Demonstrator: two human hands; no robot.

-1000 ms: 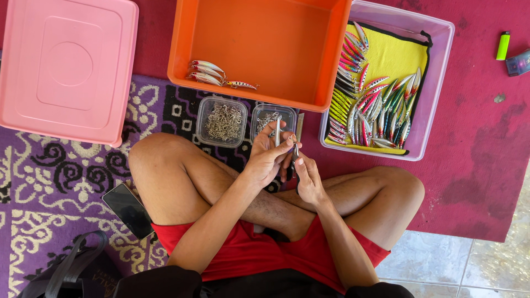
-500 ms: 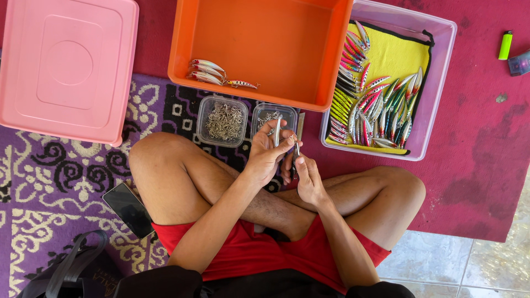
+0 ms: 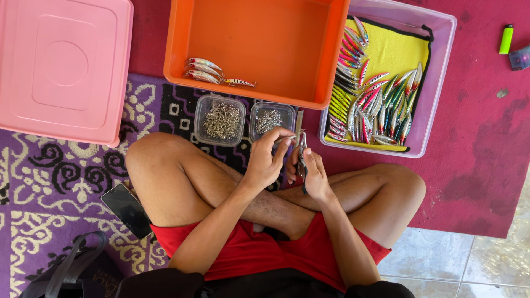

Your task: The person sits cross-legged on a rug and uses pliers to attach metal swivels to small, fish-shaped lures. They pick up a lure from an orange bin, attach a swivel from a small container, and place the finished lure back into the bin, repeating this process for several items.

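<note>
I sit cross-legged on a patterned rug. My left hand [image 3: 269,159] pinches a small silvery fishing lure [image 3: 285,139] between thumb and fingers, just above my knees. Close beside it, my right hand [image 3: 312,172] grips small dark pliers [image 3: 301,153], whose tip meets the lure. Directly ahead of my hands stand two small clear tubs of metal hooks and rings [image 3: 221,120] [image 3: 270,120]. An orange bin [image 3: 276,44] holding a few finished lures [image 3: 207,70] lies beyond them.
A clear lilac-tinted bin [image 3: 441,66] at the right holds several colourful lures on a yellow cloth. A pink lid [image 3: 61,66] lies at the far left. A dark phone [image 3: 128,209] rests by my left thigh, a black bag [image 3: 72,270] below it. A green lighter [image 3: 505,38] lies on the red carpet.
My hands have shifted only slightly; the left fingers have turned the lure a little against the pliers. Everything else is as before.
</note>
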